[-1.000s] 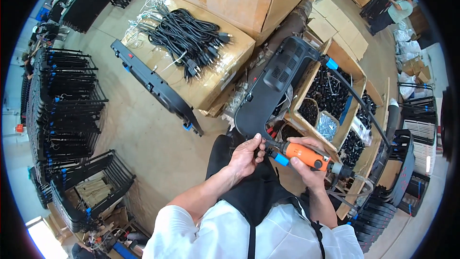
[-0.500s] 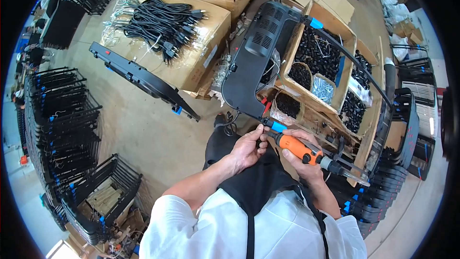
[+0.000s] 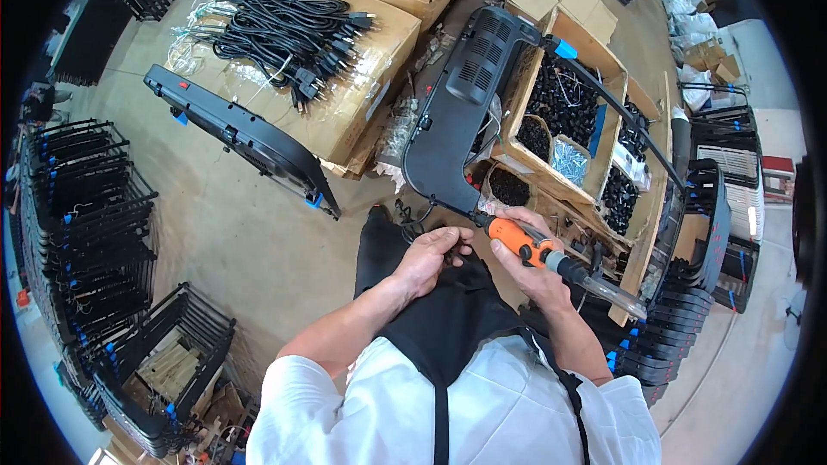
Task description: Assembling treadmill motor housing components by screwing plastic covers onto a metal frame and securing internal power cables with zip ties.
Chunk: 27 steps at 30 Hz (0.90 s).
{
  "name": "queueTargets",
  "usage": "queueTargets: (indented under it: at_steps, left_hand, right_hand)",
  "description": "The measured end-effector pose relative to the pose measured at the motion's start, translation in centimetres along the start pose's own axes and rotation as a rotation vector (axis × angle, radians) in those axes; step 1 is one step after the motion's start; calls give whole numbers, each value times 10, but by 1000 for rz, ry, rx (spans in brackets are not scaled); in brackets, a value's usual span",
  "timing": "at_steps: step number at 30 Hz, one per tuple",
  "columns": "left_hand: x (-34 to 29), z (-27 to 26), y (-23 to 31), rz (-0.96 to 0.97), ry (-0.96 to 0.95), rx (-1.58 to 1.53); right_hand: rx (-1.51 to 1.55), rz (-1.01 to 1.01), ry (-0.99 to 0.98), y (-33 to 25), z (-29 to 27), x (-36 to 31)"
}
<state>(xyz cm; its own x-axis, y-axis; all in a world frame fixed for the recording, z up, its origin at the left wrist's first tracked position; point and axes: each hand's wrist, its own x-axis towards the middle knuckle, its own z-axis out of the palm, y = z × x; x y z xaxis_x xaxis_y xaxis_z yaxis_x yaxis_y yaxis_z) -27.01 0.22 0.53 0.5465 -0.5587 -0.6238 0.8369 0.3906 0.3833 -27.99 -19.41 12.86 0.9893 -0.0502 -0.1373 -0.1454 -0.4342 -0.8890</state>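
Note:
My right hand (image 3: pixel 538 277) is wrapped round an orange power screwdriver (image 3: pixel 513 236), which has a hose at its tail. Its nose is at the near end of a curved black plastic housing (image 3: pixel 444 155) with vent slots; I cannot tell whether the bit touches. A thin black bar (image 3: pixel 616 108) with a blue sleeve (image 3: pixel 564 49) runs from the housing's far end over the parts box. My left hand (image 3: pixel 422 263) is just left of the screwdriver's nose, above my black apron (image 3: pixel 444 323). Its fingers are curled together, and anything in them is hidden.
Right of the housing, a wooden box (image 3: pixel 551 174) holds black parts and silver screws (image 3: pixel 569 161). Black cords (image 3: pixel 284 39) lie on a carton (image 3: pixel 362 133) at the far left. Another black housing (image 3: pixel 245 138) stands before it. Stacked black frames (image 3: pixel 90 215) line the left side.
The screwdriver has moved forward and left to the housing's end, where it and my right hand cover the blue sleeve. My left hand has drawn back from that end, down and left.

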Motion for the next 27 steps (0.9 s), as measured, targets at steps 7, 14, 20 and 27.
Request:
queueTargets:
  at_steps: [7,14,20,27]
  left_hand:
    - [0,-6,11,-72,-75,-11]
    - [9,-20,3,-21,-75,55]
    - [4,-10,12,-2,71,-116]
    - [6,-5,24,-100,68,-348]
  right_hand:
    - [-115,-33,-87,-6,6,16]
    - [-91,-50,-163,0,4,24]
    - [-96,-29,-154,-8,4,22]
    - [82,-41,-135,-19,0,9]
